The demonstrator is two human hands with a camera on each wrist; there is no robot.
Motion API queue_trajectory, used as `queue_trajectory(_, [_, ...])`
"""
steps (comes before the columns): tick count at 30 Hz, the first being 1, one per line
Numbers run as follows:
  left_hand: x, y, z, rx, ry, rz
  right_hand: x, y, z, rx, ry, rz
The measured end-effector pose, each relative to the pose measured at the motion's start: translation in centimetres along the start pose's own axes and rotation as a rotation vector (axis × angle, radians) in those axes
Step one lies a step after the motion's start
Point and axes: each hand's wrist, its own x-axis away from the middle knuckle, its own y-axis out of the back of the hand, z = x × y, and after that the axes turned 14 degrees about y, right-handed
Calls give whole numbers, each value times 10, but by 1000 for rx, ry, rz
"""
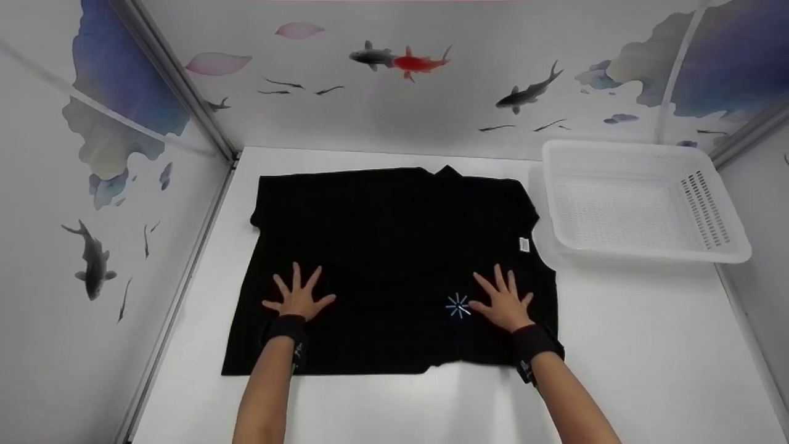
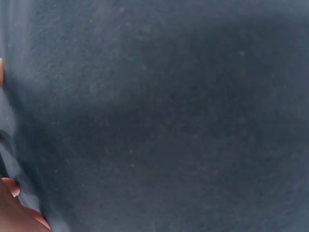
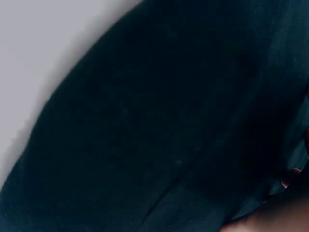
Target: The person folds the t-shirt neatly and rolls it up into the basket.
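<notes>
Left grip [image 1: 298, 302] and right grip [image 1: 508, 306] both spread, rest on black shirt [image 1: 388, 246], frame centre. White basket [image 1: 647, 254] upper right.

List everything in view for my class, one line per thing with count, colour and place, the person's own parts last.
Garment: 1, black, laid out on the table
Label: 1, white, at the garment's right side
Starburst mark: 1, pale blue, against the garment's near half
Basket: 1, white, far right
Table: 1, white, beneath
Walls: 3, white, left, back, right
Wall prints: many, mixed colours
Metal strips: several, grey, wall edges
Wristbands: 2, black, on the wrists
Left hand: 1, bare, spread on garment
Right hand: 1, bare, spread on garment
Forearms: 2, bare, near edge
</notes>
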Motion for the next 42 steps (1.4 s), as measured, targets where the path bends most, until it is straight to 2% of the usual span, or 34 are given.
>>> queue_trajectory(12, [-55,15,-35,-32,-43,63,-11,6,-8,-7,-114,-59])
queue_trajectory(18, [-65,23,-33,-29,-59,61,-20,4,-6,-3,-129,-29])
queue_trajectory(23, [-64,27,-33,-14,-56,40,-31,11,-10,3,-109,-14])
queue_trajectory(28, [-61,21,-29,7,-64,-5,-36,15,-14,9,-90,-13])
queue_trajectory(35, [-43,10,-15,12,4,-79,-21,9,-17,10,7,-40])
queue_trajectory(38, [-38,7,-8,8,39,-83,-11,8,-17,42,36,-48])
queue_trajectory(42, [-32,6,4,16,50,-73,1,3,-17,85,36,-39])
